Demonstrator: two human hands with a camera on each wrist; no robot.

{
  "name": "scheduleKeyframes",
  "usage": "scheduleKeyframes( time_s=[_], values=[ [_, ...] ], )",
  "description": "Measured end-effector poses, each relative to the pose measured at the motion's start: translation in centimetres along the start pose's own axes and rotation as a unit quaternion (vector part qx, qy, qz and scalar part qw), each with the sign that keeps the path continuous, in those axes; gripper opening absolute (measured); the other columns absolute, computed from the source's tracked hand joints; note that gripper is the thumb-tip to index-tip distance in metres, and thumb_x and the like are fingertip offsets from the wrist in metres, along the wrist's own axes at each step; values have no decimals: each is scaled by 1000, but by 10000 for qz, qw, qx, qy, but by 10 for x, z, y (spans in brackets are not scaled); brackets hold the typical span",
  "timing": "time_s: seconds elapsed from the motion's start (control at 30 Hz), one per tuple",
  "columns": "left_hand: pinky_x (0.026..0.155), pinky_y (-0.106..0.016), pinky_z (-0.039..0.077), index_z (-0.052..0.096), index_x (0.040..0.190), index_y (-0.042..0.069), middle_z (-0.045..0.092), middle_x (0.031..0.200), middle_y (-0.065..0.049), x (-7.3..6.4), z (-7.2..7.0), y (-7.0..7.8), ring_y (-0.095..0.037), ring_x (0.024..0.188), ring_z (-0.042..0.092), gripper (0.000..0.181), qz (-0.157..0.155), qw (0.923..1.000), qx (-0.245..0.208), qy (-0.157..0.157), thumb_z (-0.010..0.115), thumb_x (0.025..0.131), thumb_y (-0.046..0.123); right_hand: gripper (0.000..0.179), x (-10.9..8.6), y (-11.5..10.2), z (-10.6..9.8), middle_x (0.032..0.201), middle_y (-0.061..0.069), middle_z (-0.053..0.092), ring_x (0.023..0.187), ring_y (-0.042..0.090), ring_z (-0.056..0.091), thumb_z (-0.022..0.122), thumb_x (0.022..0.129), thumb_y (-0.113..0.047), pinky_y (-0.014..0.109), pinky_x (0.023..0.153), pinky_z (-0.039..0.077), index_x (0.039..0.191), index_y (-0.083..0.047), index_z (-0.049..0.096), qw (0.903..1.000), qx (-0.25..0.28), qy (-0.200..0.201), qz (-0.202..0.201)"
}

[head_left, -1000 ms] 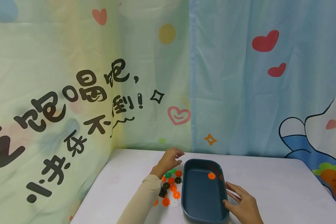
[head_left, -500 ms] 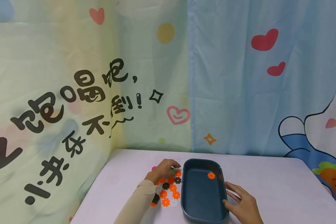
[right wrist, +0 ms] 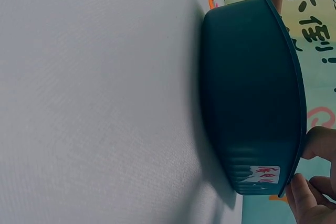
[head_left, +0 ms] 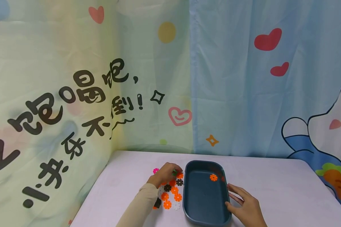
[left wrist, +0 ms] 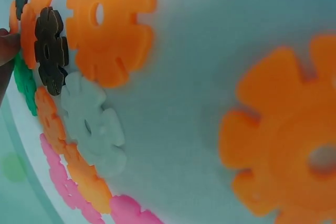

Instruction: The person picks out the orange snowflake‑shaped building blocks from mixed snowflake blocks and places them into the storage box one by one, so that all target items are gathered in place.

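Several snowflake-shaped plastic discs, orange, black, white, green and pink, lie loose on the table. My left hand (head_left: 166, 172) is low over the far end of this cluster, its fingers bent down around a green disc (head_left: 174, 172). In the left wrist view a fingertip (left wrist: 7, 46) shows beside the green disc (left wrist: 23, 82) and an orange one. A dark blue rectangular tray (head_left: 207, 205) stands right of the cluster, with one orange disc (head_left: 213, 177) inside. My right hand (head_left: 245, 203) holds the tray's right rim, thumb and fingers at the edge.
White cloth covers the table (head_left: 287, 192). A pink disc (head_left: 155, 170) lies at the cluster's far left, and a black piece (head_left: 158, 202) sits near the left sleeve (head_left: 140, 201). Printed curtains (head_left: 230, 94) hang behind and to the left of the table.
My left hand has come down from above the cluster's far end onto the green discs, its fingers bending in. The right hand and the tray have stayed in place.
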State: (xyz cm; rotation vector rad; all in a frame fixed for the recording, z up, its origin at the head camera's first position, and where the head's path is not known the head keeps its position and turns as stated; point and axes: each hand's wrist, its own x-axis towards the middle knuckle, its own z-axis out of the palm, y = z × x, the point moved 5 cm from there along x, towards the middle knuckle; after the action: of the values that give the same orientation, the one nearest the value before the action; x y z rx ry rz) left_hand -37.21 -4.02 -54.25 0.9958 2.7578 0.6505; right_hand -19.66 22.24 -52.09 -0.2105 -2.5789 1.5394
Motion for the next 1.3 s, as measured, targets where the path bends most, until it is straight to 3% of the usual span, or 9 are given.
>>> scheduleKeyframes(
  time_s=[0.17,0.63,0.87,0.97,1.17,1.3],
  values=[
    [88,-22,50,73,110,10,70,105,3,2,1,3,-11,96,63,28,112,9996,252,-15,76,83,2,69,0,0,0,134,21,53,115,36,59,78,74,6,29,84,54,137,0,51,10000,34,10,-52],
    [81,-22,52,71,102,10,67,93,3,5,2,6,-11,84,59,23,-143,9998,-90,-51,77,81,2,69,0,0,0,134,21,53,116,37,58,78,74,7,28,84,54,137,0,51,10000,60,-9,-74],
    [72,-19,48,68,101,10,57,84,4,12,3,12,-10,78,49,27,-169,9981,531,-280,82,78,8,69,1,1,1,134,20,53,116,36,59,78,74,6,28,84,54,137,0,51,10000,-37,34,-60],
    [71,-18,48,67,99,11,55,84,5,16,6,13,-10,80,49,30,-264,9972,602,-360,84,76,10,69,1,2,1,133,21,53,116,36,58,78,74,6,28,84,54,137,0,51,9999,-83,47,-50],
    [71,-18,45,61,95,14,47,88,4,19,11,13,-11,84,46,39,-216,9957,865,-236,90,68,13,69,2,4,3,134,20,53,118,37,57,78,73,7,26,84,54,137,1,51,10000,69,-1,59],
    [71,-17,46,61,95,14,45,91,3,17,11,13,-10,82,47,38,-195,9973,701,-106,89,69,10,70,3,5,3,133,20,54,117,36,58,78,72,7,26,83,54,137,1,51,9999,16,37,117]
  ],
)
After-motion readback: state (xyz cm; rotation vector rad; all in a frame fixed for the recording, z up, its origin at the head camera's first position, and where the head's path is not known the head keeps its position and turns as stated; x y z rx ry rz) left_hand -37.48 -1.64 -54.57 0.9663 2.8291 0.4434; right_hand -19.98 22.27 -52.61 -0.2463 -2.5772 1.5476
